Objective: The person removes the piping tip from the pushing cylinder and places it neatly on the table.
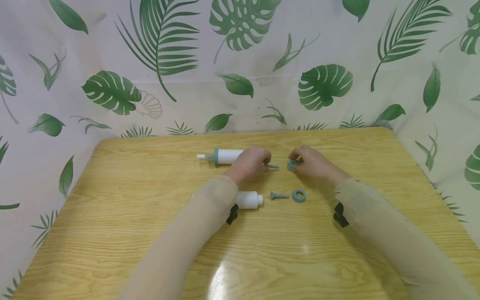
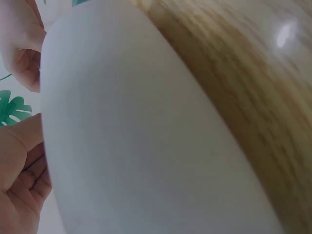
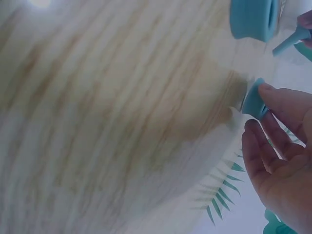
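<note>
My left hand (image 1: 252,161) pinches a small grey-blue nozzle (image 1: 273,166), its narrow tip pointing right. In the right wrist view that nozzle (image 3: 292,40) shows between fingertips at the upper right edge. With thumb and fingers my right hand (image 1: 313,162) grips a grey-blue ring cap (image 3: 254,100), tilted up on its edge close to the table. A white tube (image 1: 229,156) with a grey-blue end and nozzle lies partly behind my left hand. Nearer me lies a white bottle (image 1: 248,200), half hidden by my left sleeve; a white body (image 2: 136,122) fills the left wrist view.
A second nozzle (image 1: 279,195) and a second ring cap (image 1: 298,196) lie in line with the bottle's neck. The wooden table (image 1: 131,216) meets a leaf-patterned sheet (image 1: 262,96) at its far edge. Black wrist mounts (image 1: 340,216) hang under both sleeves.
</note>
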{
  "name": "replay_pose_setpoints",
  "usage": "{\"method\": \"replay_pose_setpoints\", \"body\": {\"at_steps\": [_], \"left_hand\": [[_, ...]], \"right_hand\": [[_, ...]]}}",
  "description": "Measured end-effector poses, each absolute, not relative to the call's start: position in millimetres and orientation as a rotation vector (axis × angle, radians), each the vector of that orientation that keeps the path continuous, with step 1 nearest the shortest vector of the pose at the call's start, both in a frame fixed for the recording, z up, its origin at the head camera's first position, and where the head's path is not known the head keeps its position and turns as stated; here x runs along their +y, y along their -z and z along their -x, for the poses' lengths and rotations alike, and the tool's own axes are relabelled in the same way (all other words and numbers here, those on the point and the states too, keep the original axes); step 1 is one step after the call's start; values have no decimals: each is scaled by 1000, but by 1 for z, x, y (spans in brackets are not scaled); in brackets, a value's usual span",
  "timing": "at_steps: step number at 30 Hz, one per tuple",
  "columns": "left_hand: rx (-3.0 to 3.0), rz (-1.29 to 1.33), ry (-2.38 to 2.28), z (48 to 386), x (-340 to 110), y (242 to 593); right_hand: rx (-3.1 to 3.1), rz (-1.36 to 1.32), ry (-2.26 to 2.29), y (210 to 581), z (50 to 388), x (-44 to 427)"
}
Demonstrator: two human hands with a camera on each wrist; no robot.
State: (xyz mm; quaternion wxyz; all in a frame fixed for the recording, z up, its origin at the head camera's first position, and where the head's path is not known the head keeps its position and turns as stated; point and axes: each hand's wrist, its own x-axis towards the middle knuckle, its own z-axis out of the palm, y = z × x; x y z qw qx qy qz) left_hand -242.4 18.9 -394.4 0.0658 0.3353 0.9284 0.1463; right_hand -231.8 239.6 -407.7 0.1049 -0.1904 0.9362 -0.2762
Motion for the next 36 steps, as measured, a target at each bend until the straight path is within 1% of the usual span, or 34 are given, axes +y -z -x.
{"method": "replay_pose_setpoints", "body": {"at_steps": [9, 16, 24, 30, 36], "left_hand": [[2797, -932, -349, 245, 27, 397], [2796, -926, -230, 245, 27, 400], [2821, -914, -304, 242, 23, 399], [2872, -982, -505, 227, 2, 391], [2940, -971, -741, 208, -40, 374]], "right_hand": [[2767, 627, 788, 410, 230, 238], [2760, 636, 811, 410, 227, 234], [2758, 629, 827, 409, 227, 232], [2715, 583, 876, 405, 219, 233], [2724, 482, 881, 398, 204, 245]]}}
